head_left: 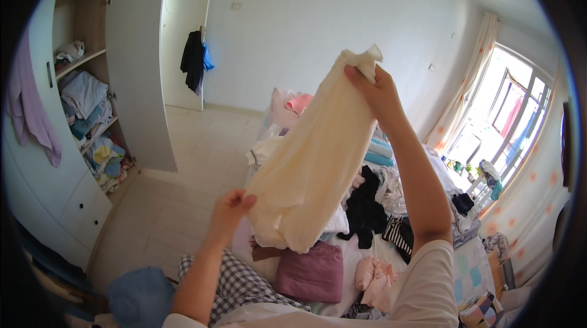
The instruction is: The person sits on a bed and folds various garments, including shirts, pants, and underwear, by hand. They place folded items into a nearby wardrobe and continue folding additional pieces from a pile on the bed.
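Observation:
A cream-coloured cloth garment [316, 153] hangs stretched in the air above the bed; its exact kind is hard to tell. My right hand [376, 92] is raised and grips its gathered upper end. Lower down, my left hand [234, 211] pinches the garment's left edge between thumb and fingers. Beneath the cloth lies a folded mauve garment [309, 275], partly covered from this angle. To its right are a crumpled pale pink garment [373, 282], a black garment [365, 211] and a black-and-white striped one [398, 236].
Clothes cover much of the bed, including folded blue items [379, 151]. An open wardrobe [85, 59] with stuffed shelves stands left, its door [137, 71] swung out. A blue rounded item [140, 296] sits at lower left. Curtains [467, 85] frame the window at right.

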A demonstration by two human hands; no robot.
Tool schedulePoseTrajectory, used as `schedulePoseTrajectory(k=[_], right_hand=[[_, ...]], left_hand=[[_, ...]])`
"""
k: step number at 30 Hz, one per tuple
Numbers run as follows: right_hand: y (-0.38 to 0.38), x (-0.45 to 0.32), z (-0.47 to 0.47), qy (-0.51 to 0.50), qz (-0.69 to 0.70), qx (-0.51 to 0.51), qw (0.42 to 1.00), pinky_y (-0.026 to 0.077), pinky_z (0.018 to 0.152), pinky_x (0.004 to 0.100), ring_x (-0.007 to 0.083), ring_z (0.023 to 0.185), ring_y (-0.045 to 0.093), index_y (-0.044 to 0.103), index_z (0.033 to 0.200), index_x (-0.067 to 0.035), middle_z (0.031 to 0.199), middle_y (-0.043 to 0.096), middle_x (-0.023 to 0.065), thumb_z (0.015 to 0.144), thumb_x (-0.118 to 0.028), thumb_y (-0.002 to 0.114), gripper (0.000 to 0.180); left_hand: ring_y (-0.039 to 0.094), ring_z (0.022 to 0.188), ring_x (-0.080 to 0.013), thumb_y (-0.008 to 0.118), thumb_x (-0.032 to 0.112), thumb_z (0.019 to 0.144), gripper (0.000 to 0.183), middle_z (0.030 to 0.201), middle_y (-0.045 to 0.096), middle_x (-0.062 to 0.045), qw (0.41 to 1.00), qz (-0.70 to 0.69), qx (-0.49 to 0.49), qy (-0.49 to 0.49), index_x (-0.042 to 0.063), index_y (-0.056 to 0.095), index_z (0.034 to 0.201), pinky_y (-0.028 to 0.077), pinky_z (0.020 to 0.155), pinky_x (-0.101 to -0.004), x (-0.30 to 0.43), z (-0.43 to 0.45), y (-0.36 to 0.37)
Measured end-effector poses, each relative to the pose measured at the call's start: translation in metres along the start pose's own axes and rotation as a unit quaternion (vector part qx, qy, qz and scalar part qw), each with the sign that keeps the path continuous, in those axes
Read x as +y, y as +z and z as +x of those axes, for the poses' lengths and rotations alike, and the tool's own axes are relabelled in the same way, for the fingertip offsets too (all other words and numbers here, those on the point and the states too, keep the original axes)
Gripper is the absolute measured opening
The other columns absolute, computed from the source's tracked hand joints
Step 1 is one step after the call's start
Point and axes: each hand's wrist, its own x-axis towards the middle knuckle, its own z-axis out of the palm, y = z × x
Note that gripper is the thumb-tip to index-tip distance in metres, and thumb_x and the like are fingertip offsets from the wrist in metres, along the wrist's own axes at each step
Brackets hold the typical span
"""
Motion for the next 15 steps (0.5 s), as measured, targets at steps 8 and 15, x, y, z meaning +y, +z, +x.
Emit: schedulePoseTrajectory(k=[8,15], right_hand=[[-0.032,-0.026,-0.051,0.086,0.152,-0.198,0.965,0.049,0.084,0.0303,0.0179,0.093,0.063,0.059,0.111,0.002,0.103,0.065,0.0110,0.083,-0.030,0.070,0.044],[-0.004,-0.082,-0.089,0.063,0.358,-0.301,0.882,0.053,0.078,0.0284,0.0171,0.089,0.065,0.058,0.111,0.001,0.101,0.065,0.0108,0.085,-0.023,0.068,0.037]], left_hand=[[0.055,0.075,-0.0053,0.059,0.019,0.093,0.013,0.081,0.060,0.003,0.979,-0.152,0.109,0.087,0.009,0.057,0.100,0.044,0.064,-0.0186,0.078,0.017,-0.070],[0.059,0.085,-0.0083,0.060,0.012,0.090,0.010,0.090,0.062,-0.002,0.982,0.127,-0.086,0.110,0.009,0.058,0.100,0.049,0.072,-0.0232,0.028,0.049,-0.064]])
